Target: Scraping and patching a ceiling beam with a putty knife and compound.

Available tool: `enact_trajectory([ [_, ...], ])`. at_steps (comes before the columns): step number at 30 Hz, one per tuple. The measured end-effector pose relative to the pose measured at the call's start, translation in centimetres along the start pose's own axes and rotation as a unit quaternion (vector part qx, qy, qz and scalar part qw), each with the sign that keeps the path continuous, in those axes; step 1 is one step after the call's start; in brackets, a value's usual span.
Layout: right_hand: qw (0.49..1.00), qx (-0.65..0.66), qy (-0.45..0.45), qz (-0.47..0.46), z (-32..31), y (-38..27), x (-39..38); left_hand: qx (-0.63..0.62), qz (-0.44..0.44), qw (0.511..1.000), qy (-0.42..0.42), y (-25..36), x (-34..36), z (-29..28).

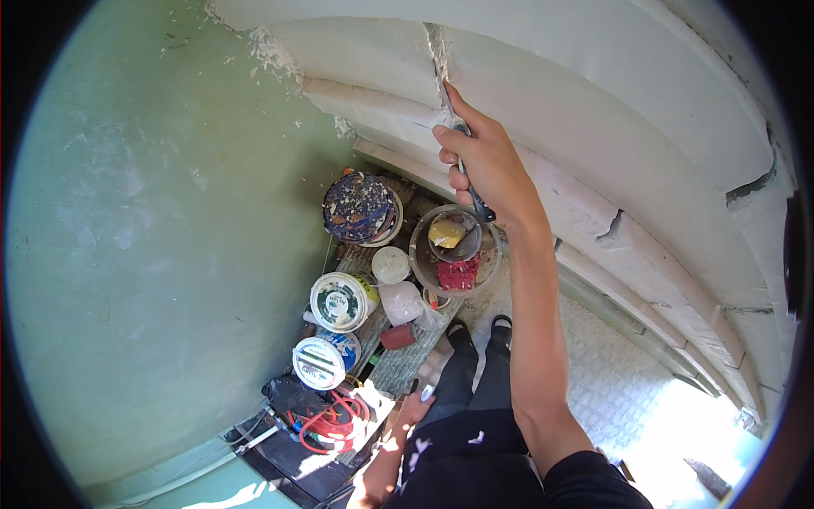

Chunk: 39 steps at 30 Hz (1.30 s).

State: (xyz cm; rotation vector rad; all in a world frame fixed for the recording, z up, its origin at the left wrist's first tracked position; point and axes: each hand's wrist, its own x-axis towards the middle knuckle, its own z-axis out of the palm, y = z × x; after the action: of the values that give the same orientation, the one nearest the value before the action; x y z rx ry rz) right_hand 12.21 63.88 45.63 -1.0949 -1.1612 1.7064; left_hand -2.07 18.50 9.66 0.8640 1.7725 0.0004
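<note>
My right hand (487, 161) is stretched up to the white moulded surface, its fingers wrapped round the dark handle of a scraper (462, 129). The narrow metal blade looks edge-on and lies at a rough, chipped crack (436, 47), with the index finger stretched along it. Whether the blade is inside the crack, I cannot tell. Low beside my leg, my left hand (414, 411) is closed around something small; a dark end and a pale bluish piece show by its fingers, too little to name.
On a worn plank (398, 366) stand a debris-covered bucket (359, 206), lidded tubs (339, 303) and a round basin (420, 254) holding a bowl with a yellow sponge (445, 233) and a red cloth-like piece (458, 273). A red hose (335, 422) lies coiled nearer me. The green wall (170, 237) rises left.
</note>
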Motion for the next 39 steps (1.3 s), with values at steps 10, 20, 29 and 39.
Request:
enact_trajectory([
  [10,0.984,-0.09,0.101,-0.117,3.4,3.3,2.3,0.006,0.013,0.999,0.04,2.5,0.6,-1.2],
  [20,0.989,0.014,0.123,-0.076,4.3,3.5,0.0,-0.013,-0.019,0.999,0.034,0.0,-2.4,0.6],
  [29,0.998,-0.017,0.049,-0.034,1.1,1.1,-0.4,0.002,-0.019,0.999,0.049,1.2,-2.3,0.1],
  [39,0.971,-0.103,0.149,-0.155,3.8,4.1,3.1,0.016,-0.025,0.999,0.022,1.9,-0.2,-1.4],
])
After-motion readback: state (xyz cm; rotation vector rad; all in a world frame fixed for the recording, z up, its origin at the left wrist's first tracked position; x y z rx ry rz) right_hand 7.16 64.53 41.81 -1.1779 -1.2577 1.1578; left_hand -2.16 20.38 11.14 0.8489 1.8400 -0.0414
